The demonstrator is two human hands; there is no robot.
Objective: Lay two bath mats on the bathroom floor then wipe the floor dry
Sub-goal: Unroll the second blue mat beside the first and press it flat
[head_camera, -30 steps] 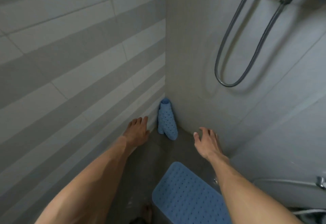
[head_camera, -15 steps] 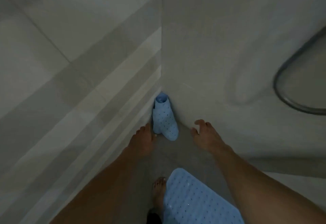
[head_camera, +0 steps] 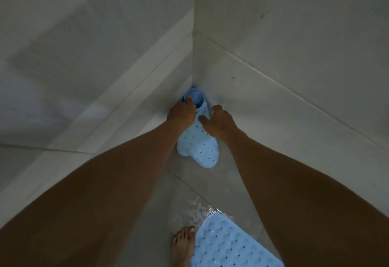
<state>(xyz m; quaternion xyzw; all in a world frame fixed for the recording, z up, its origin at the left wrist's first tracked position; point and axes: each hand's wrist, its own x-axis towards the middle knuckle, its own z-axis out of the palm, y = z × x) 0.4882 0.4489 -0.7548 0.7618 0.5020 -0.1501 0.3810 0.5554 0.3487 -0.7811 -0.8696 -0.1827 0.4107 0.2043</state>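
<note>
Two smooth, pale tiled walls (head_camera: 273,35) meet in a corner just beyond the fingertips, and the grey tiled floor (head_camera: 210,193) spreads out beneath both forearms. Well back from the fingers, near the wrists' side of the view, a flat light-blue rubber mat (head_camera: 235,245) lies on the floor, its surface bubbled and dotted with small holes, water glinting at its far edge; a bare foot (head_camera: 183,245) stands just beside it. A second, rolled mat (head_camera: 202,146) of the same perforated rubber stands upright in the corner, its open tube end uppermost. The left hand (head_camera: 182,112) curls its fingers over that top rim; the right hand (head_camera: 219,122) rests on the roll's side, fingers bent and thumb touching it.
</note>
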